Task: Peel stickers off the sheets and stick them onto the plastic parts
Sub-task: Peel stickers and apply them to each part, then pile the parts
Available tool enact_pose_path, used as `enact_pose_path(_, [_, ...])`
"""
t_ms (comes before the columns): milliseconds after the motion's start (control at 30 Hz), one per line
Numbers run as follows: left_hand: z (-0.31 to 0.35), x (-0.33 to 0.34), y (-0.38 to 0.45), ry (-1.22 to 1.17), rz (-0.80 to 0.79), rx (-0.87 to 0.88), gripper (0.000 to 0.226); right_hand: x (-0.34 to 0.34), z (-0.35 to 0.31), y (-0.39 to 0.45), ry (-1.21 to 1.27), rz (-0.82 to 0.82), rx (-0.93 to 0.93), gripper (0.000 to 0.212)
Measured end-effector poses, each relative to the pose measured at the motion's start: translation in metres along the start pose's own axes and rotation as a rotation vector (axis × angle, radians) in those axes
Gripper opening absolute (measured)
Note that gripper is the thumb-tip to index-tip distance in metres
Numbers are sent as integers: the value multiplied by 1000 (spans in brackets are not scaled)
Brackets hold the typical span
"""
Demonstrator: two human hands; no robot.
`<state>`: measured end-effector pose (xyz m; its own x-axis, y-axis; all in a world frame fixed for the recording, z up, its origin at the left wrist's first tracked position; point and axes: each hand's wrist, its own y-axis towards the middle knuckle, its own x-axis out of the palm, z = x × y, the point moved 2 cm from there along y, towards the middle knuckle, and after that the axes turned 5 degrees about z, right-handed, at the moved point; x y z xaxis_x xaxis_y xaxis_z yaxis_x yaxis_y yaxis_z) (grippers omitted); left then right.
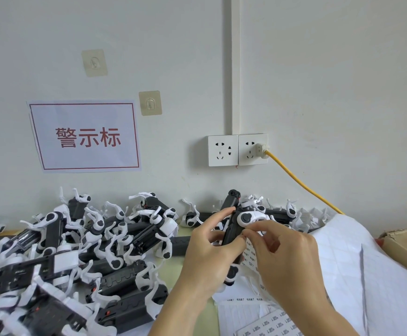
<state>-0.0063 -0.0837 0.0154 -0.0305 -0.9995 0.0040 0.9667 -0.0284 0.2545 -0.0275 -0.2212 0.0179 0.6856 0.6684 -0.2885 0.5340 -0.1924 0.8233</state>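
At lower centre of the frame, the left hand (206,248) gripped a black-and-white rigid plastic part (237,229), which looked light and best held by its dark body. The right hand (278,251) pinched at its surface; any sticker was hidden under the fingertips. White sticker sheets (268,324) lay below, partly cut off.

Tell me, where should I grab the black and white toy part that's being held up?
Hold the held part by its long black body, coming from the left as the left hand does. That bar is straight and thick; the thin white prongs look bendy. It probably leaves the right hand free for stickers.
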Motion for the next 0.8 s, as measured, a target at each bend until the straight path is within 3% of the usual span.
enact_pose_path(200, [-3,0,1,-10,20,-29,49,-2,-5,0,-152,9,-215,9])
enact_pose_path(467, [-10,-3,6,-91,50,-129,47,-2,-2,1,-209,-4,-255,16])
enact_pose_path(800, [-8,-5,6,-108,60,-152,40,-9,2,3,-106,-80,-282,7])
